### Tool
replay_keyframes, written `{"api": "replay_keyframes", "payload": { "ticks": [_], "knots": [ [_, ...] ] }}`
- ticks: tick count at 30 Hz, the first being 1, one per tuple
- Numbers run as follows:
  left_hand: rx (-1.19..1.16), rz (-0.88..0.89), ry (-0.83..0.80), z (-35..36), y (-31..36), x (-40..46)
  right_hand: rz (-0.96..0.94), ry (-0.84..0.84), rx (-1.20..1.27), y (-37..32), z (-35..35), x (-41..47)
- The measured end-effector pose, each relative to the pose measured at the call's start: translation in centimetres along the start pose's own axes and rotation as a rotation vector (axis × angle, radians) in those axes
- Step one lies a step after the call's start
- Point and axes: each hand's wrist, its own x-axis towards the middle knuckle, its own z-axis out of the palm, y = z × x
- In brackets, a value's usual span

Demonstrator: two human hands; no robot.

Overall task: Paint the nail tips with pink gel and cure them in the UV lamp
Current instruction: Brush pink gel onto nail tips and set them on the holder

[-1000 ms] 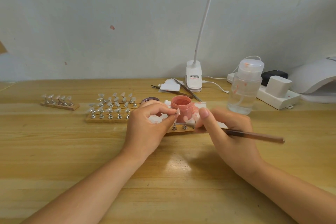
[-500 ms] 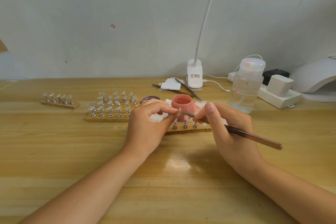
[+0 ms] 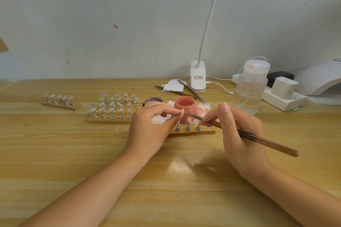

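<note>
We pinch a small nail tip on its silver metal stand [image 3: 181, 111] between the thumb and forefinger of our left hand [image 3: 151, 127], holding it up just in front of the open jar of pink gel [image 3: 184, 106]. Our right hand [image 3: 238, 134] grips a long brown wooden-handled brush [image 3: 258, 139] between curled fingers, thumb raised, and the brush's fine point sits right beside the held nail tip; we cannot tell whether it touches it.

The jar stands on a white paper towel blotched with pink [image 3: 202, 108], and a dark round lid [image 3: 153, 100] lies just to its left. Below the jar, a narrow wooden strip [image 3: 193, 131] carries three silver stands near our fingers. To the left, a wider wooden board [image 3: 108, 120] holds rows of clear nail tips on stands, and a short wooden strip [image 3: 61, 106] further left holds five more.

On the pale wooden table [image 3: 55, 153], a clear plastic pump bottle [image 3: 251, 86] stands to the right, with a white power strip [image 3: 284, 100] behind it. The white UV lamp [image 3: 321, 79] sits at the far right edge. A white clip lamp [image 3: 198, 76] rises near the wall.
</note>
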Motion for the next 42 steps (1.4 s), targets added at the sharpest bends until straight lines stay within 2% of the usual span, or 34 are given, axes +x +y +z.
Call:
{"api": "replay_keyframes", "payload": {
  "ticks": [9, 17, 21, 25, 30, 34, 38, 42],
  "knots": [
    [-0.003, -0.008, -0.056, -0.02, 0.08, 0.01, 0.007, -0.014, 0.025, 0.02, 0.02, 0.19],
    [0.056, 0.074, -0.059, 0.10, -0.35, 0.05, 0.080, -0.046, -0.033, 0.10, 0.18, 0.16],
    [0.053, 0.083, -0.040, 0.13, -0.42, -0.04, 0.129, -0.044, 0.062, 0.24, 0.02, -0.23],
    [0.073, 0.097, -0.034, 0.20, -0.51, -0.01, 0.047, -0.018, 0.017, 0.15, 0.10, 0.08],
    [0.076, 0.069, -0.034, 0.22, -0.57, -0.01, 0.100, -0.036, 0.012, 0.26, 0.13, -0.07],
    [0.086, 0.058, -0.026, 0.21, -0.29, -0.04, 0.037, -0.014, -0.049, 0.04, 0.12, 0.22],
    [0.086, 0.030, -0.018, 0.23, -0.01, -0.17, 0.070, -0.055, -0.107, 0.30, 0.13, 0.17],
    [0.078, 0.020, -0.009, 0.20, 0.26, -0.14, 0.011, -0.010, -0.135, 0.34, -0.23, 0.07]
  ]
}}
